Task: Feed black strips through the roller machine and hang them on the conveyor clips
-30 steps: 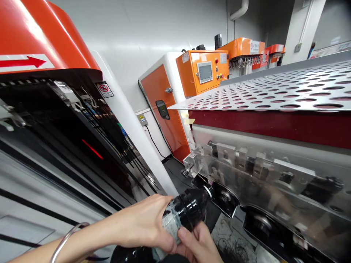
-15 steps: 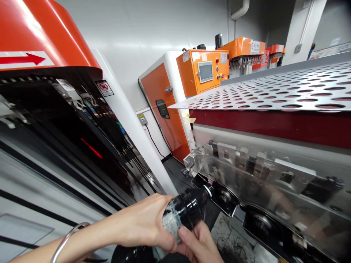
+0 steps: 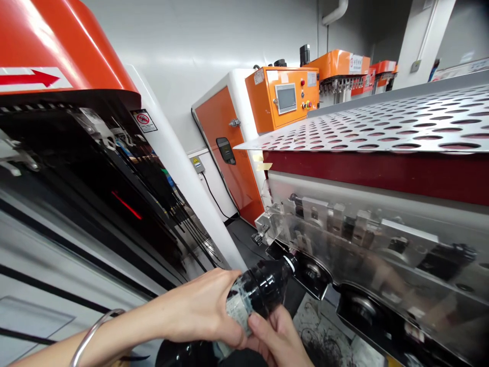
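Note:
A plastic bottle [image 3: 263, 285] of dark liquid lies tilted in both my hands, its white-ringed neck pointing up and right. My left hand [image 3: 208, 308] wraps around its body from the left, over the pale, stained label. From below and the right, my right hand [image 3: 277, 334] grips it, thumb pressed on the label. The neck reaches the leftmost black tray [image 3: 315, 280] under the machine's clear guard [image 3: 340, 250]; whether it touches the tray, I cannot tell. Dark wet surfaces, partly hidden, show below my left wrist.
An orange-topped machine [image 3: 69, 46] with hanging black strands stands close on the left, beside a white post [image 3: 183, 178]. At right, a perforated metal sheet [image 3: 382, 127] juts out above the guard. An orange control box [image 3: 284, 97] is behind. Dark strands litter the stained floor [image 3: 321, 331].
Almost nothing differs. My hands keep the same hold on the bottle at nearly the same tilt, and the view has shifted very slightly.

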`<action>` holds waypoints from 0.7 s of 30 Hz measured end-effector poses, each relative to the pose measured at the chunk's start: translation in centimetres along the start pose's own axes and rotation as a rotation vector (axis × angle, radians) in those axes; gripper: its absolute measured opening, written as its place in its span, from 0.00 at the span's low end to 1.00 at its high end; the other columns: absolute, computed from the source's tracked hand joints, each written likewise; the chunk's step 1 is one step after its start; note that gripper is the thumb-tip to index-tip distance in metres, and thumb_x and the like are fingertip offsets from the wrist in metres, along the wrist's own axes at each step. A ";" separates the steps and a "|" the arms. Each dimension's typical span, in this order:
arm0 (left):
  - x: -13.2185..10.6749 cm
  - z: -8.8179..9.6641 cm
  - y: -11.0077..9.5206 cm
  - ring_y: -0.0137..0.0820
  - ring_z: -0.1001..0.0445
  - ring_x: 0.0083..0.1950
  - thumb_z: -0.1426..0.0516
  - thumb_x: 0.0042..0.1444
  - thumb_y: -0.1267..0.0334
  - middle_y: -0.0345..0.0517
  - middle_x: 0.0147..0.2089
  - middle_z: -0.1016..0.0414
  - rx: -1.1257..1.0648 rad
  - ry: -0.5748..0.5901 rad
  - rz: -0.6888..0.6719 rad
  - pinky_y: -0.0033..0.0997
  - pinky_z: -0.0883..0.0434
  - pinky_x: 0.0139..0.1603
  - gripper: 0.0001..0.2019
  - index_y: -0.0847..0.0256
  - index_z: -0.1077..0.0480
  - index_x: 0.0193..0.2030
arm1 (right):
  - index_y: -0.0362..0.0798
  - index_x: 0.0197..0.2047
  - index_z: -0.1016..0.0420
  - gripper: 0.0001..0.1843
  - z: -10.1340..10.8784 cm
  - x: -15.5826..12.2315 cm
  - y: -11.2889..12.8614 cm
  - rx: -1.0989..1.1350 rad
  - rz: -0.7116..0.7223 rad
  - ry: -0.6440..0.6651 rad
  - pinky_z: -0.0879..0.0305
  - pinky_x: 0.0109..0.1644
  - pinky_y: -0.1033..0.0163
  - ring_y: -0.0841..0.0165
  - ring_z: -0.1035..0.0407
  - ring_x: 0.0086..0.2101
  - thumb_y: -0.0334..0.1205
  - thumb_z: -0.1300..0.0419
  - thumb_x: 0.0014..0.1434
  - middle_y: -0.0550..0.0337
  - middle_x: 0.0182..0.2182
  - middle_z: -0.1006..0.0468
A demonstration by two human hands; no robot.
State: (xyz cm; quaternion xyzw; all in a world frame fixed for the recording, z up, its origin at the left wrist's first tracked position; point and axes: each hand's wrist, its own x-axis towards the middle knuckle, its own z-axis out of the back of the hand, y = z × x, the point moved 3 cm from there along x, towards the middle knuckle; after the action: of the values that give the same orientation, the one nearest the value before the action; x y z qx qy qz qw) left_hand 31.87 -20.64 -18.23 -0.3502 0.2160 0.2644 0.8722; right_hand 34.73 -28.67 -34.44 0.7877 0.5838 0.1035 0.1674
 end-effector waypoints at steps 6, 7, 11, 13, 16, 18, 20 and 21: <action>0.0 0.0 0.0 0.23 0.37 0.28 0.36 0.37 0.65 0.31 0.29 0.30 0.010 -0.018 -0.004 0.21 0.45 0.21 0.16 0.59 0.27 0.37 | 0.44 0.53 0.35 0.38 -0.1 -0.1 0.2 -0.008 0.002 0.001 0.27 0.42 0.54 0.53 0.25 0.48 0.49 0.24 0.45 0.45 0.51 0.22; 0.0 0.0 0.0 0.23 0.37 0.28 0.36 0.37 0.65 0.31 0.29 0.30 0.005 -0.021 -0.003 0.21 0.45 0.21 0.16 0.59 0.27 0.37 | 0.44 0.53 0.35 0.38 -0.1 -0.1 0.2 -0.015 0.006 0.002 0.27 0.42 0.54 0.53 0.25 0.48 0.50 0.24 0.45 0.45 0.50 0.22; 0.0 -0.3 0.1 0.23 0.35 0.30 0.37 0.38 0.68 0.31 0.31 0.26 -0.073 0.000 -0.039 0.20 0.42 0.24 0.16 0.60 0.26 0.38 | 0.44 0.52 0.34 0.37 0.2 0.0 0.3 -0.062 0.004 -0.006 0.27 0.43 0.54 0.54 0.25 0.47 0.51 0.24 0.45 0.46 0.50 0.21; 0.1 -0.5 0.3 0.23 0.34 0.31 0.37 0.38 0.68 0.31 0.32 0.25 -0.090 -0.004 -0.047 0.20 0.41 0.25 0.16 0.61 0.26 0.39 | 0.44 0.52 0.33 0.37 0.4 0.0 0.2 -0.084 0.004 -0.008 0.27 0.43 0.55 0.55 0.25 0.47 0.51 0.24 0.44 0.46 0.49 0.21; 0.2 -0.7 1.0 0.24 0.33 0.31 0.35 0.37 0.67 0.31 0.32 0.25 -0.068 -0.034 -0.034 0.21 0.41 0.24 0.17 0.61 0.27 0.38 | 0.44 0.52 0.32 0.37 0.5 0.0 0.3 -0.104 0.013 -0.003 0.27 0.42 0.55 0.54 0.25 0.47 0.52 0.24 0.44 0.47 0.49 0.21; 0.3 -0.8 1.6 0.24 0.33 0.30 0.35 0.37 0.66 0.30 0.31 0.25 -0.057 -0.049 -0.030 0.21 0.41 0.24 0.17 0.60 0.27 0.38 | 0.44 0.51 0.31 0.37 0.5 0.0 0.3 -0.111 0.016 0.000 0.27 0.43 0.54 0.54 0.25 0.47 0.52 0.24 0.43 0.47 0.48 0.20; 0.4 -0.9 2.0 0.24 0.33 0.30 0.34 0.37 0.66 0.30 0.31 0.25 -0.048 -0.061 -0.034 0.21 0.41 0.24 0.17 0.60 0.27 0.38 | 0.44 0.51 0.30 0.38 0.4 0.0 0.4 -0.124 0.023 -0.005 0.26 0.44 0.53 0.53 0.26 0.48 0.53 0.24 0.42 0.47 0.48 0.20; 0.5 -1.0 2.1 0.24 0.32 0.31 0.34 0.37 0.66 0.29 0.32 0.25 -0.045 -0.067 -0.037 0.22 0.41 0.24 0.17 0.59 0.27 0.38 | 0.44 0.51 0.29 0.39 0.4 0.0 0.5 -0.131 0.028 -0.011 0.27 0.44 0.53 0.53 0.26 0.48 0.54 0.24 0.41 0.47 0.48 0.21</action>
State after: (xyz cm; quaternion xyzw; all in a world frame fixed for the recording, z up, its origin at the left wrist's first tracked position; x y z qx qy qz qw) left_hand 30.73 -19.90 -20.23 -0.3647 0.1744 0.2645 0.8756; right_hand 35.29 -28.88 -34.63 0.7836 0.5639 0.1395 0.2204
